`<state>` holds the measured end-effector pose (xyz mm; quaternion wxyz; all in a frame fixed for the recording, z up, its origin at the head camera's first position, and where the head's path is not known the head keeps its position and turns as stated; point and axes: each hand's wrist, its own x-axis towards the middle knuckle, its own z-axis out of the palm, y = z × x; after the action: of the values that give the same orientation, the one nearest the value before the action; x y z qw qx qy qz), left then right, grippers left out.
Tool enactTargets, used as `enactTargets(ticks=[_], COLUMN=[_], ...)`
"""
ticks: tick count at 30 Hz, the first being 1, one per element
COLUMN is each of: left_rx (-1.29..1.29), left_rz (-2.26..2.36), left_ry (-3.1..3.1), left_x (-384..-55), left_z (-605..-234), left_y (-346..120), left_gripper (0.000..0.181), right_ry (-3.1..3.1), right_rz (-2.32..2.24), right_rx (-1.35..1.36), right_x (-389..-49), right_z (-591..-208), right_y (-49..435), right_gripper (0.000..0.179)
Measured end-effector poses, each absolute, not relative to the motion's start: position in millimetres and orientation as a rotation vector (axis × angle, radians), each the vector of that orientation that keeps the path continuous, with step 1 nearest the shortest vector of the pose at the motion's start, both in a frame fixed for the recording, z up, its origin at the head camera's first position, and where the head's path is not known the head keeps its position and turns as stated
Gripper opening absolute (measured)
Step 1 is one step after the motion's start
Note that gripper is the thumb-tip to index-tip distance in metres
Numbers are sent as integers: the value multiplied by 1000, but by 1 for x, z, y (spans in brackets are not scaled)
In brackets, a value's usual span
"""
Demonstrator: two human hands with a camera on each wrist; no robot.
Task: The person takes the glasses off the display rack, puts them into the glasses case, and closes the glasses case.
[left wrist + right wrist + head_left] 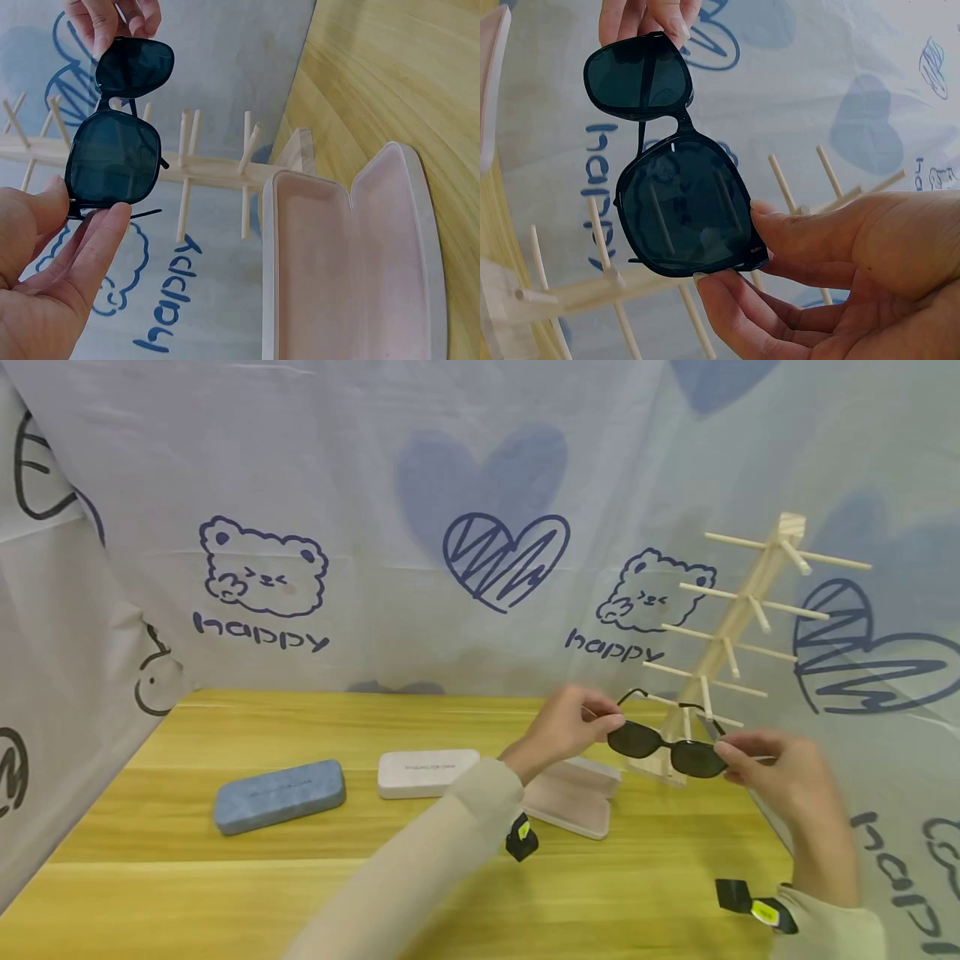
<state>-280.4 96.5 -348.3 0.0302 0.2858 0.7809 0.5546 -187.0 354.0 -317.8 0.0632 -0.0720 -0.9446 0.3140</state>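
A pair of black sunglasses (pixel 666 748) is held up in front of the lower part of a wooden peg stand (pixel 738 610), its temples unfolded and pointing toward the stand. My left hand (pixel 567 727) pinches one outer corner of the frame between thumb and fingers. At the opposite corner, my right hand (pixel 780 777) grips the frame the same way. Both dark lenses show in the left wrist view, with the sunglasses (pixel 114 156) apart from the pegs. Below and behind my left wrist lies an open case (pixel 573 806) with a pale pink lining.
A blue glasses case (pixel 280 797) lies closed on the left of the wooden table (pixel 187 893). Closer to the middle is a closed white case (pixel 420 772), partly behind my left sleeve. A printed cloth (pixel 360 468) hangs behind the table and along its sides.
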Motion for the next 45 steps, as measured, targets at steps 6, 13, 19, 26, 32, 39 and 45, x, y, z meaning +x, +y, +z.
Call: enactTargets(ticks=[6,13,19,26,32,39,45], left_rx=[840,803,777,720,669,597,554], left_rz=[1749,1704,1708,1724,1768,1785,1740], left_ry=[2375,2475,2501,2542,2545,2515,2531], left_x=[-274,-271,-269,-267,-263,-260,-255], left_z=[-349,-352,-353,-354,-357,-361,-364], left_y=[75,48,27,7,-10,-27,-40], left_gripper=[16,12,14,26,35,50,51], right_ry=[-2832,-2723,-2602,-2632,-2662,-2667,-2635], right_rz=[957,955,994,1115,1187,1289,1337], right_rx=[-137,40,167,138,140,196,252], right_x=[-188,-194,-203,-209,-214,-222,-224], right_z=[-320,-326,-333,-340,-343,-349,-356], right_y=[339,315,298,277,261,246,237], right_gripper=[45,32,26,34,46,56,53])
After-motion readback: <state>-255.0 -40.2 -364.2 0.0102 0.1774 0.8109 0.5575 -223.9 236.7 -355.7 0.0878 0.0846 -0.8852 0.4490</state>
